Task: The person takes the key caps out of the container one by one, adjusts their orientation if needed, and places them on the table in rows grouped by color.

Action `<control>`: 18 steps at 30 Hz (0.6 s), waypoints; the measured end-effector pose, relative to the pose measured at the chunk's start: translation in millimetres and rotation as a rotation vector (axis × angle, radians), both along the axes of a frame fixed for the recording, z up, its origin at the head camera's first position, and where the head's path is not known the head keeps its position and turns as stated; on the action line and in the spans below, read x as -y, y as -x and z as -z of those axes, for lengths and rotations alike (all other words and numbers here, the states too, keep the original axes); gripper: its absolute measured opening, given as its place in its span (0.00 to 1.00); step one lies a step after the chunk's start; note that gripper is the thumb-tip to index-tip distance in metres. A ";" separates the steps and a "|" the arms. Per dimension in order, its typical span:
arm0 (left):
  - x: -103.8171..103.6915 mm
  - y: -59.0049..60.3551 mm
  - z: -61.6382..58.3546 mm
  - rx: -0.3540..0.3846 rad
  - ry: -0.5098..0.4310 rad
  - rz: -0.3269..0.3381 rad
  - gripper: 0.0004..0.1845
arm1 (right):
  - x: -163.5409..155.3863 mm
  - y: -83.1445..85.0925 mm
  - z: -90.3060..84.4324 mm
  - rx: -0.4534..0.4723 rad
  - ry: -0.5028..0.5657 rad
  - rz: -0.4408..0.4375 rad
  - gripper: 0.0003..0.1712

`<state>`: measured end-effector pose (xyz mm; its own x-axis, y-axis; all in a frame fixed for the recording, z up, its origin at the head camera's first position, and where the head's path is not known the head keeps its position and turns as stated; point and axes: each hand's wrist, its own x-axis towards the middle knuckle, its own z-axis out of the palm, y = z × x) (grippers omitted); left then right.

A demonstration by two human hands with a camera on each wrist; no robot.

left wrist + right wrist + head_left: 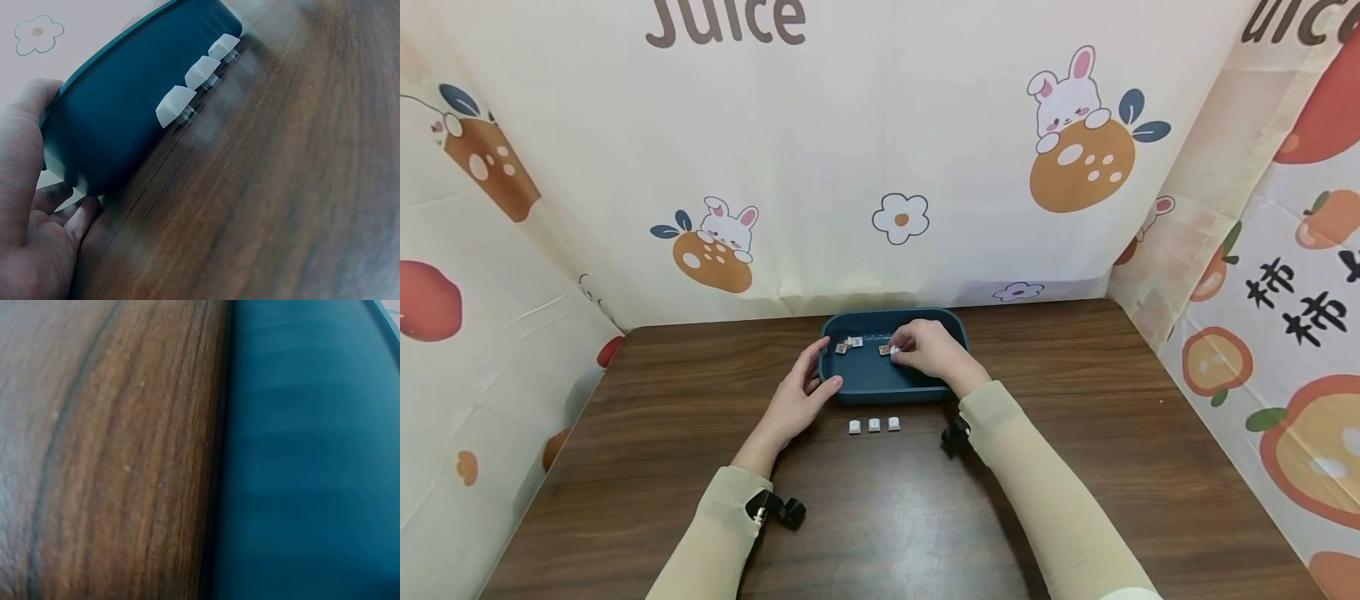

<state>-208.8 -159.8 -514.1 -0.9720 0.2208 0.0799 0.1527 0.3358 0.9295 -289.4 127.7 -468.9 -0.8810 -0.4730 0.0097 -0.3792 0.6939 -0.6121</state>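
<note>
A dark blue tray (895,397) stands at the back of the table. My left hand (793,402) holds its left end, with the thumb at the rim; in the left wrist view, fingertips (87,209) are low by the tray's base. Reaching into the tray, my right hand (931,348) pinches a small white keycap (894,351), partly hidden by the fingertips. Right beside that lies a brownish piece (883,350). Several small brown and white pieces (850,342) lie at the tray's left. Three white keycaps (874,425) stand in a row before the tray, their stems visible in the left wrist view.
The brown wooden table (865,508) reaches back to a printed curtain (835,150), with more curtain on both sides. Each wrist carries a small black camera, such as the left wrist's camera (778,508). Only table and tray wall (306,456) show in the right wrist view.
</note>
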 end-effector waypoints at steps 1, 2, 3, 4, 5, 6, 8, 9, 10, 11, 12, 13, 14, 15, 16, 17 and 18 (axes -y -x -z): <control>0.0 0.0 -0.1 0.000 0.000 0.000 0.39 | 0.2 0.2 0.0 0.000 0.004 0.001 0.12; 0.0 0.0 -0.3 -0.001 0.001 0.000 0.39 | 0.3 0.3 0.2 -0.001 0.008 0.000 0.12; -0.2 -0.2 -0.5 -0.001 0.002 0.000 0.39 | 0.4 0.4 0.4 -0.002 0.011 -0.001 0.11; -0.3 -0.3 -0.6 -0.001 0.001 -0.001 0.39 | 0.3 0.5 0.7 -0.005 0.012 -0.004 0.11; -0.3 -0.5 -0.8 -0.001 0.000 -0.002 0.39 | 0.2 0.6 1.1 -0.007 0.012 -0.004 0.11; -0.5 -0.6 -1.0 -0.001 0.000 -0.001 0.39 | 0.1 0.8 1.6 -0.010 0.010 -0.005 0.11; -0.6 -0.8 -0.9 -0.002 0.002 -0.001 0.39 | -0.3 1.0 2.4 -0.013 0.007 -0.006 0.11; -0.6 -0.8 -0.6 -0.001 0.002 -0.001 0.39 | -0.5 1.0 2.7 -0.014 0.004 -0.006 0.11; -0.6 -0.8 -0.3 -0.002 0.001 0.000 0.39 | -0.6 0.9 2.8 -0.015 0.003 -0.006 0.11; -0.7 -1.0 -0.6 -0.001 0.003 0.000 0.39 | -0.6 0.8 2.8 -0.015 0.003 -0.004 0.11; -0.7 -1.0 -0.5 -0.002 0.004 0.000 0.39 | -0.5 0.4 2.5 -0.016 0.004 -0.003 0.11; -0.7 -0.9 -0.4 -0.002 0.005 -0.001 0.39 | -0.5 0.1 2.2 -0.018 0.004 -0.002 0.11; -0.7 -0.9 -0.6 -0.001 0.005 -0.001 0.39 | -0.5 -0.4 1.9 -0.019 0.004 -0.001 0.11; -0.8 -0.9 -0.7 -0.002 0.006 -0.002 0.39 | -0.5 -0.9 1.4 -0.022 0.006 -0.001 0.11; -0.8 -0.9 -1.0 -0.002 0.007 -0.003 0.39 | -0.5 -1.4 1.0 -0.025 0.007 -0.001 0.11; -0.9 -0.9 -1.3 -0.003 0.007 -0.004 0.39 | -0.6 -1.9 0.7 -0.027 0.010 0.000 0.11; -0.9 -0.8 -1.1 -0.004 0.007 -0.005 0.39 | -0.7 -2.2 0.5 -0.028 0.015 0.002 0.11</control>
<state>-208.0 -158.9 -513.0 -0.9728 0.2167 0.0819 0.1544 0.3431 0.9265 -287.2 128.4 -469.4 -0.8811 -0.4712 0.0413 -0.3953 0.6855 -0.6115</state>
